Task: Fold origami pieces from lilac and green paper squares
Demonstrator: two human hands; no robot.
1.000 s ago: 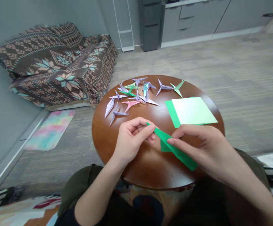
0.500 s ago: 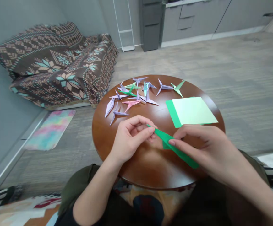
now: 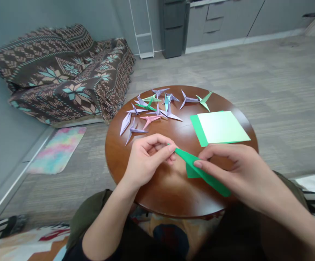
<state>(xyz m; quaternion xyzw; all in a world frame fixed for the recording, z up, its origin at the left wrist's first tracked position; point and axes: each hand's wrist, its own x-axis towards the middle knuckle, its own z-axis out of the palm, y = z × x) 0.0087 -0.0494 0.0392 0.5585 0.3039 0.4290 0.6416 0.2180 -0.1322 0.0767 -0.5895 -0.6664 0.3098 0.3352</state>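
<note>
A folded sheet of green paper (image 3: 208,178) is held above the near part of the round brown table (image 3: 170,197), slanting down to the right. My left hand (image 3: 150,157) pinches its narrow upper-left tip between thumb and fingers. Midway along the upper edge, my right hand (image 3: 232,166) grips the paper between thumb and forefinger. A green flap (image 3: 192,171) hangs below the fold. Just beyond my right hand lies a stack of square paper (image 3: 222,127), pale green on top with darker green showing underneath.
Several folded paper figures lie at the table's far left, among them a pink one (image 3: 151,119) and a purple one (image 3: 133,131). A light green figure (image 3: 205,100) sits near the far edge. Beyond stands a sofa under a patterned cover (image 3: 73,76), with a pastel mat (image 3: 57,150) before it.
Both hands keep their hold on the green paper. The green flap below the fold shows a little more and hangs slightly lower. The whole view has shifted slightly.
</note>
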